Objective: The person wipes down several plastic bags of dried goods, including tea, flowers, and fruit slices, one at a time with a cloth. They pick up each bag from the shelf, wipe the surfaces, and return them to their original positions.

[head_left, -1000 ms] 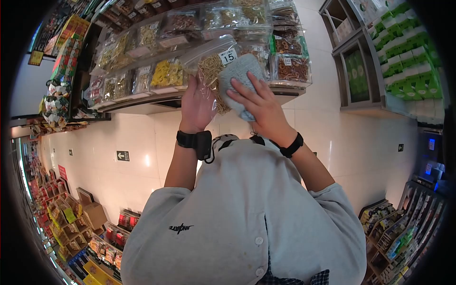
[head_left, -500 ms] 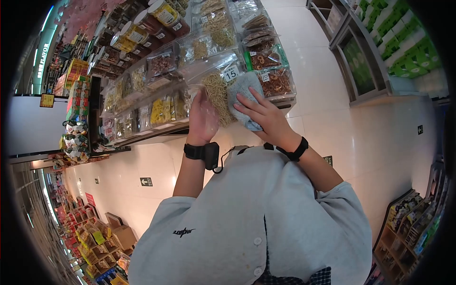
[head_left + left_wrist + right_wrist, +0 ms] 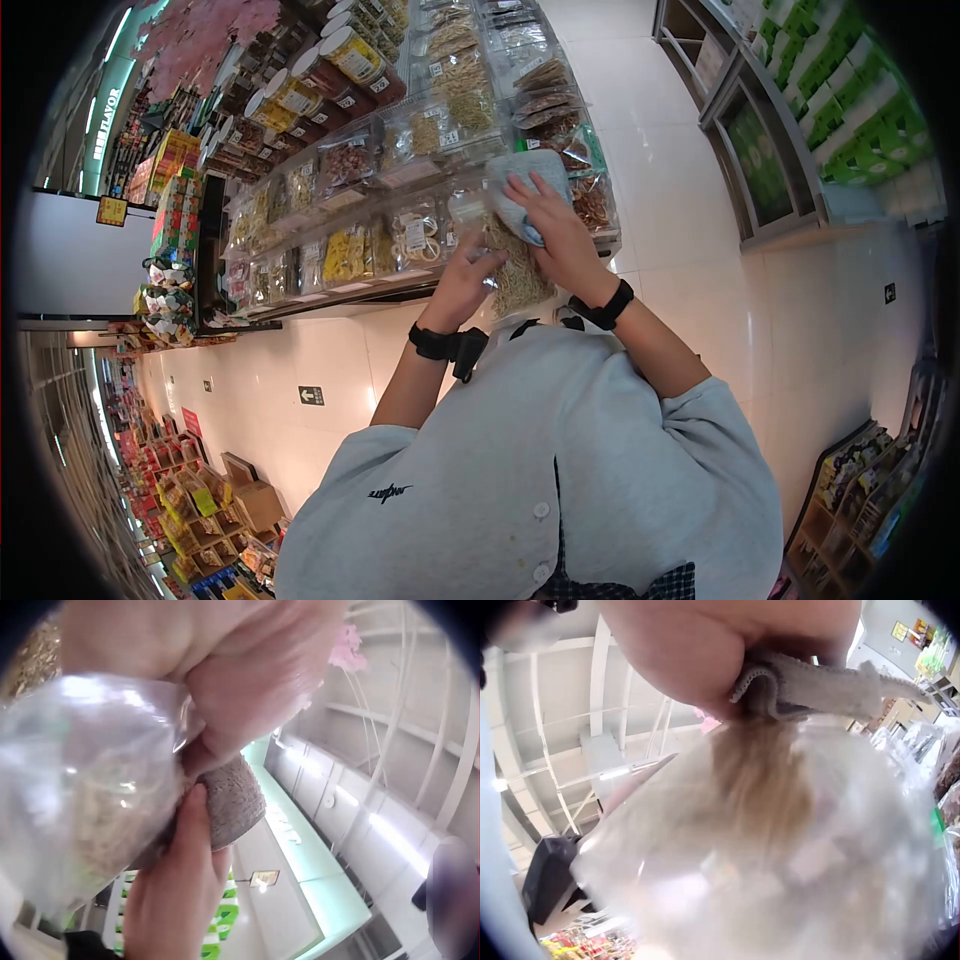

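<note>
At the snack shelf (image 3: 420, 285), left hand (image 3: 466, 283) is gripping the clear bag of noodle sticks (image 3: 515, 275), steadying it; right hand (image 3: 553, 230) is pressing a grey cloth (image 3: 528, 172) onto it, fingers flat.

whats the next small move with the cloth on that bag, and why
Probably draw the grey cloth down along the clear bag of dried strands. The right hand presses the cloth near the bag's top, by the shelf of packets, while the left hand holds the bag lower down, so most of the bag's face lies below the cloth.
</note>
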